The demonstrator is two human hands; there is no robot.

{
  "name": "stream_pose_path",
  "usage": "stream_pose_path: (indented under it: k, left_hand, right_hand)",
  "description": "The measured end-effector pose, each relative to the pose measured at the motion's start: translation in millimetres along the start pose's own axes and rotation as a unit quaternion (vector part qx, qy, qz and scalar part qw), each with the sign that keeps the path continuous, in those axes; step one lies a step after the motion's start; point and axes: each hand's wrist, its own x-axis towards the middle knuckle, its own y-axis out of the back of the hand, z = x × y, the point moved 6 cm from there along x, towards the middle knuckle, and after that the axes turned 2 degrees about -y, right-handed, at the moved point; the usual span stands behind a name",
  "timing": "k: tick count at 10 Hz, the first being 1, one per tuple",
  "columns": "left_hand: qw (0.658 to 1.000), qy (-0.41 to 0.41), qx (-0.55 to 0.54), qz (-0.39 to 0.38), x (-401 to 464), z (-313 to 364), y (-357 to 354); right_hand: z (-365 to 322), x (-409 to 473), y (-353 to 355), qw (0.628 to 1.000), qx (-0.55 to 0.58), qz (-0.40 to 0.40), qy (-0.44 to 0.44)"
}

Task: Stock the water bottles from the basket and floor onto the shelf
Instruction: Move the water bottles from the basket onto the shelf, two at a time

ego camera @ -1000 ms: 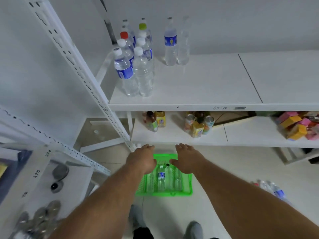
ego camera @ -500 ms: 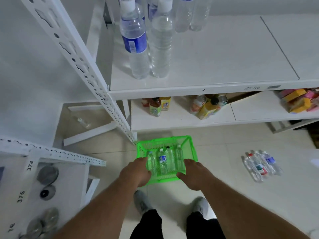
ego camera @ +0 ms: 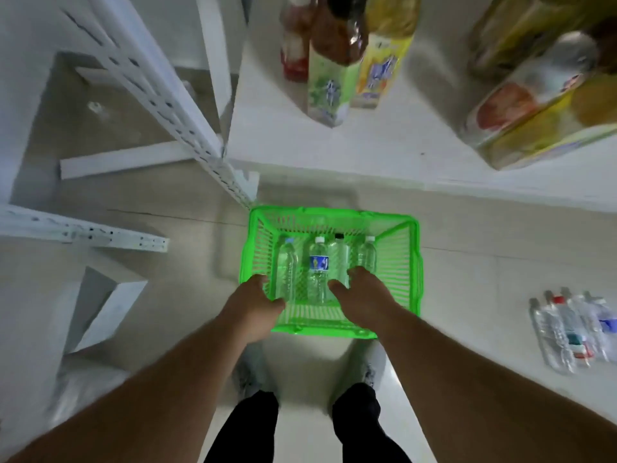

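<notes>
A bright green basket [ego camera: 334,213] stands on the floor in front of my feet. Several clear water bottles lie in it side by side: a plain one [ego camera: 287,262] at the left, one with a blue label [ego camera: 319,262], a black-capped one [ego camera: 339,252] and another [ego camera: 367,253] at the right. My left hand [ego camera: 253,302] reaches over the near left corner, thumb and fingers spread beside the leftmost bottle's base. My right hand [ego camera: 364,295] hovers over the bases of the right-hand bottles, fingers apart. More water bottles [ego camera: 574,325] lie on the floor at the right.
The white lower shelf [ego camera: 367,152] just beyond the basket carries coloured drink bottles [ego camera: 329,85] and juice bottles [ego camera: 534,105]. A perforated white upright [ego camera: 160,88] slants down to the basket's far left corner. Another white rack [ego camera: 83,230] sits at the left.
I have bent down much closer to the basket. Both hands have gone from its near rim into the basket, over the bottles. The upper shelf with stocked bottles has left the view.
</notes>
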Motion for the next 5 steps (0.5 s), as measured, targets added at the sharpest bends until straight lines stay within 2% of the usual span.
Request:
stream_pose_path:
  k: [1,3,5]
  left_hand:
    - [0.999,0.028,-0.019,0.008,77.2,-32.1,-51.6]
    - [0.998,0.054,-0.029,0.007,201.0,-79.9,-133.8]
    - [0.997,0.067,-0.033,0.015,266.5,-94.1,-169.1]
  right_hand:
    - [10.5,87.5,-44.6,0.998,0.057,-0.022,-0.026]
    - [34.3,250.1,-124.8,0.999,0.021,0.026,0.018]
    - [32.0,304.3,-156.8,0.997,-0.014,0.073,0.003]
